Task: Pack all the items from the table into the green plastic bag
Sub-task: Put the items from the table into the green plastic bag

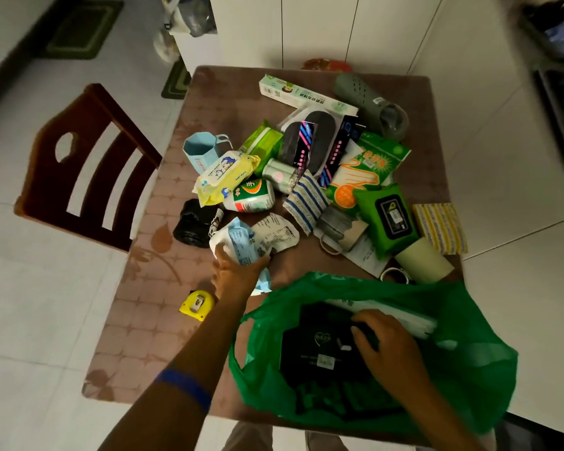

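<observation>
The green plastic bag [463, 362] lies open at the table's near right edge. My right hand [385, 346] is inside it, fingers resting on a black packet [316, 353] beside a white flat item [404, 317]. My left hand [238, 271] reaches forward and grips a crumpled white and blue packet [238, 239] at the near side of the pile. A heap of items covers the table's middle: a yellow wipes pack [225, 174], a blue cup [201, 153], a green wipes pack [388, 216], a glove packet [365, 167] and a long box [303, 94].
A yellow tape measure [196, 304] lies near my left forearm. A black roll [192, 224] sits left of the pile. A grey bottle [372, 102] lies at the far right, a pale green cup [424, 262] near the bag. A wooden chair [85, 167] stands at the table's left.
</observation>
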Motion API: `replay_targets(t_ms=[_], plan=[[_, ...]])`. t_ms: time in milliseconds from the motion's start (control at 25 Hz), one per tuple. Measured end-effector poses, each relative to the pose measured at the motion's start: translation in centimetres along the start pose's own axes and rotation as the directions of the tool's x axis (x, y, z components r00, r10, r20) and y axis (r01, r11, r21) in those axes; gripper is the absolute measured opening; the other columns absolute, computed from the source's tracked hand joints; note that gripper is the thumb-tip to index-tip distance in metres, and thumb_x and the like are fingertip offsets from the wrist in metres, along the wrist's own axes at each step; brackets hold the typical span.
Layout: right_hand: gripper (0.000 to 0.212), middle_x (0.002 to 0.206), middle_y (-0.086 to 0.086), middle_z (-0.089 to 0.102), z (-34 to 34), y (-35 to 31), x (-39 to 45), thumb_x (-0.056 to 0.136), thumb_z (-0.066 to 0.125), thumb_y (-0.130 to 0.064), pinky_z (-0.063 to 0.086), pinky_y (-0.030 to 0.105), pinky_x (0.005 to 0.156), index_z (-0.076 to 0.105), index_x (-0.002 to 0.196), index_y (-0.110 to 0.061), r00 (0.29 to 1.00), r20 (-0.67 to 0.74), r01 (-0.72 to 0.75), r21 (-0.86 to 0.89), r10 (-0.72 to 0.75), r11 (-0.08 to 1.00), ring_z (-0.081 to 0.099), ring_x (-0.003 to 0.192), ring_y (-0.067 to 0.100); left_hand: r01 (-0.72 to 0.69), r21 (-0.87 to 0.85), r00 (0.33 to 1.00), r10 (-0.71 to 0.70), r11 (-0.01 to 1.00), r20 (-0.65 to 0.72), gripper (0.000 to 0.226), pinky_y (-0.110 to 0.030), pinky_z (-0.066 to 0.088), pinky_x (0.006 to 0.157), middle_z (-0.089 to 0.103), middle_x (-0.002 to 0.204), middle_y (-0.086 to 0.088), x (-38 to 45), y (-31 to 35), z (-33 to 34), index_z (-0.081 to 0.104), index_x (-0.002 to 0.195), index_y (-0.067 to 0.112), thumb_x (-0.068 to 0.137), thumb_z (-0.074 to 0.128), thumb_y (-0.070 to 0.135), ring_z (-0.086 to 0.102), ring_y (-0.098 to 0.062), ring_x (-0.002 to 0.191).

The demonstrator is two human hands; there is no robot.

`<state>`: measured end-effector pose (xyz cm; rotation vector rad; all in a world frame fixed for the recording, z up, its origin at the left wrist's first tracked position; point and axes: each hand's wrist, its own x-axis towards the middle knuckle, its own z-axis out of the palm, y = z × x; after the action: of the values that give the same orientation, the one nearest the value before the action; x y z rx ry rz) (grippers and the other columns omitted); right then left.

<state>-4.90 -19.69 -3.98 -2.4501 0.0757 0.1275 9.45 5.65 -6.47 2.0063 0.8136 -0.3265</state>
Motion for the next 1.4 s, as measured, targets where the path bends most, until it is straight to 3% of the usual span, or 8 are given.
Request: replay_targets(t_ms=[240, 400, 640, 840, 960, 1080, 1280, 1400], plan=[[0.019, 0.099, -0.008, 0.067, -1.8, 0.2, -2.2, 0.085, 0.069, -0.011, 0.053, 0.030, 0.085, 0.068, 0.097, -0.025, 0.984, -0.017, -0.175, 0.134, 0.178, 0.975, 0.063, 0.094, 0.012, 0.115, -0.274, 0.993, -0.117, 0.955, 0.008, 0.118, -0.047, 0.060, 0.063, 0.067, 0.108, -0.010, 6.0, -4.5, 0.4, 0.050, 0.118, 0.024, 0.012, 0.088, 0.059, 0.070, -0.030, 0.084], [0.031, 0.109, -0.014, 0.069, -5.7, -3.1, -0.7, 0.080, 0.072, -0.027, 0.054, 0.024, 0.086, 0.064, 0.109, -0.037, 0.974, 0.025, -0.197, 0.572, 0.224, 0.796, 0.065, 0.103, 0.013, -0.262, -0.411, 0.952, 0.305, 0.873, 0.041, 0.092, -0.038, 0.058, 0.077, 0.059, 0.124, -0.004, -4.9, 4.6, -2.9, 0.037, 0.135, 0.024, 0.057, 0.086, 0.015, 0.064, -0.021, 0.103], [0.107, 0.123, 0.015, 0.065, -7.4, -5.2, 1.4, 0.040, 0.095, -0.041, 0.055, 0.043, 0.086, 0.048, 0.133, -0.016, 0.944, 0.263, -0.302, 0.930, 0.197, 0.207, 0.064, 0.107, 0.032, -0.485, -0.373, 0.188, 0.511, 0.791, 0.839, 0.099, -0.043, 0.038, 0.107, 0.030, 0.153, 0.005, -15.6, 7.2, -0.1, 0.015, 0.148, 0.033, 0.074, 0.078, 0.015, 0.034, -0.011, 0.138], [0.096, 0.136, -0.017, 0.050, -8.7, 3.0, -1.7, 0.057, 0.090, -0.033, 0.048, 0.018, 0.094, 0.036, 0.136, -0.040, 0.946, 0.275, -0.308, 0.592, 0.173, 0.745, 0.054, 0.118, -0.003, -0.857, 0.510, 0.491, 0.416, 0.072, 0.765, 0.059, -0.060, -0.012, 0.110, -0.001, 0.159, -0.008, -11.9, 2.3, 3.2, 0.041, 0.136, 0.041, 0.081, 0.060, 0.047, -0.007, -0.034, 0.145], [0.093, 0.136, -0.023, 0.033, -6.6, 6.3, -2.4, 0.065, 0.082, -0.044, 0.041, 0.037, 0.106, 0.030, 0.141, -0.037, 0.878, 0.472, -0.079, -0.017, 0.077, 0.997, 0.038, 0.127, 0.005, -0.754, 0.648, 0.648, 0.278, 0.105, 0.709, 0.079, -0.051, 0.016, 0.115, -0.008, 0.158, -0.013, -11.2, 0.6, 4.0, 0.021, 0.147, 0.023, 0.081, 0.061, 0.041, 0.003, -0.038, 0.143], [0.087, 0.128, -0.008, 0.040, -3.0, 7.5, -3.5, 0.045, 0.086, -0.040, 0.049, 0.045, 0.086, 0.044, 0.121, -0.031, 0.905, 0.403, 0.063, -0.449, 0.139, 0.891, 0.057, 0.113, 0.023, -0.767, 0.609, 0.636, 0.366, 0.201, 0.679, 0.089, -0.037, 0.036, 0.107, -0.003, 0.159, -0.008, -10.9, 0.4, 4.0, 0.005, 0.149, 0.017, 0.081, 0.060, 0.036, 0.018, -0.031, 0.139], [0.053, 0.131, 0.004, 0.052, -4.0, 5.0, -2.1, 0.071, 0.073, -0.034, 0.046, 0.038, 0.094, 0.054, 0.119, -0.023, 0.931, 0.351, 0.027, -0.344, 0.102, 0.938, 0.054, 0.115, 0.026, -0.796, 0.514, 0.601, 0.521, 0.320, 0.606, 0.083, -0.026, 0.049, 0.073, 0.012, 0.157, 0.000, -10.2, 0.6, 3.3, 0.018, 0.148, 0.026, 0.078, 0.063, 0.016, 0.040, -0.022, 0.120], [0.041, 0.122, 0.002, 0.059, -6.8, 2.6, 3.8, 0.083, 0.065, -0.035, 0.047, 0.036, 0.091, 0.056, 0.120, -0.021, 0.997, -0.061, -0.052, -0.144, 0.044, 0.988, 0.053, 0.111, 0.021, -0.826, 0.424, 0.563, 0.568, 0.371, 0.600, 0.053, -0.033, 0.053, 0.072, 0.039, 0.146, -0.005, -9.5, 0.3, 2.0, 0.059, 0.123, 0.027, 0.074, 0.063, 0.006, 0.050, -0.026, 0.117]])
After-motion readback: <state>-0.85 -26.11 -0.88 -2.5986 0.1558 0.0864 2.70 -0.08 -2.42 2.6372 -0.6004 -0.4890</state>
